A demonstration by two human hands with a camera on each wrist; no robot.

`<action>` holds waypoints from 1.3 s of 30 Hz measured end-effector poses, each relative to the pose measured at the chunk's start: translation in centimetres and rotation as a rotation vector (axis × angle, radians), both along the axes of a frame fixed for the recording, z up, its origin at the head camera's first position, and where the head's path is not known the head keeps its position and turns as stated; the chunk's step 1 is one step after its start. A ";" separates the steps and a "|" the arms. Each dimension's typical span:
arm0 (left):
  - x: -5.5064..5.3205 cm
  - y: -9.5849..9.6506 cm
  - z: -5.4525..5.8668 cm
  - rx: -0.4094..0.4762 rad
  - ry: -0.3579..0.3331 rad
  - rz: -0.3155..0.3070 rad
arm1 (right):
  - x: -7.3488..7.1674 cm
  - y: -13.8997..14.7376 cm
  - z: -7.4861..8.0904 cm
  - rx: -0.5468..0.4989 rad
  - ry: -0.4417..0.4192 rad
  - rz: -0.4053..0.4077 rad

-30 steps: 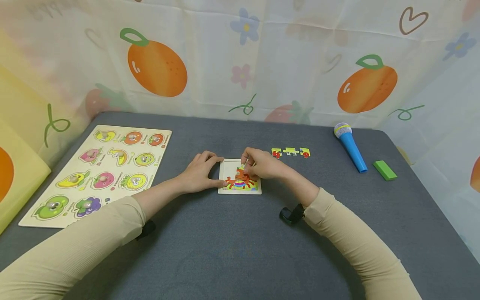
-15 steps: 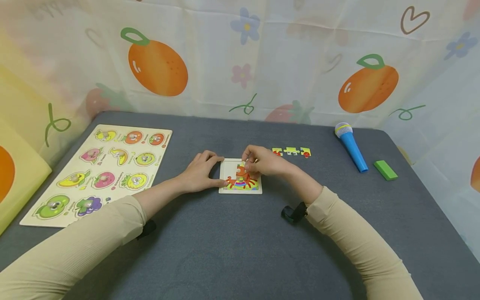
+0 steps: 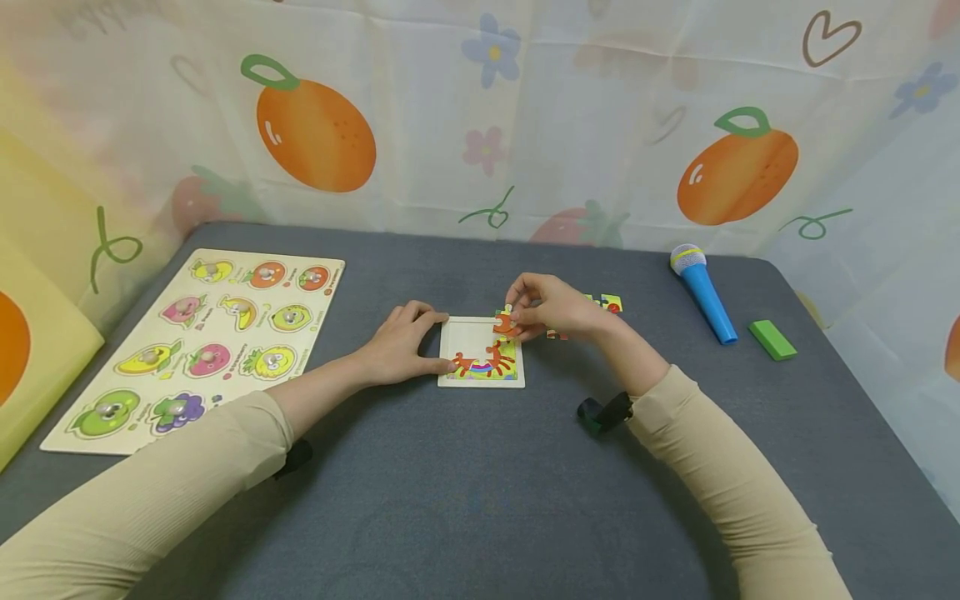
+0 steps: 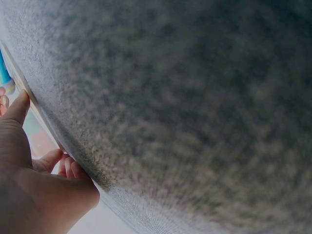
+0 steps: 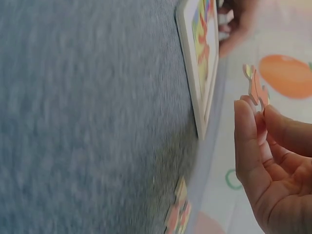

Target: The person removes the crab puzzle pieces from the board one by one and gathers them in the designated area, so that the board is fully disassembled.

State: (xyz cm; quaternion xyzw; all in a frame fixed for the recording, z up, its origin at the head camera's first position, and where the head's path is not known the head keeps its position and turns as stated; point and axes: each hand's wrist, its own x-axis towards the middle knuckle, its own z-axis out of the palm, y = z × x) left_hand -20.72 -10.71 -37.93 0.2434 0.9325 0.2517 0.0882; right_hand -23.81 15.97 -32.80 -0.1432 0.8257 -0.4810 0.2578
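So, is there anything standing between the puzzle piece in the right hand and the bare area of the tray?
Nothing visible. The right hand pinches the puzzle piece near the upper right corner of the tray, and the left hand rests at its left edge, outside the bare area.

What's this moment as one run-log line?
left hand: touching puzzle tray | right hand: pinching puzzle piece | tray: partly filled | loose pieces: on table
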 end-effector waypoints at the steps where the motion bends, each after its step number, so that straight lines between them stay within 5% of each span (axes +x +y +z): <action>1: 0.0 0.0 0.0 0.001 0.002 0.000 | -0.1 0.3 0.1 0.004 0.003 -0.004; 23: 0.0 0.0 0.1 0.007 0.001 -0.004 | -2.1 6.2 0.7 0.028 0.016 -0.079; 39: 0.0 -0.1 0.0 0.011 0.001 -0.001 | -2.4 9.7 0.2 0.117 -0.055 -0.017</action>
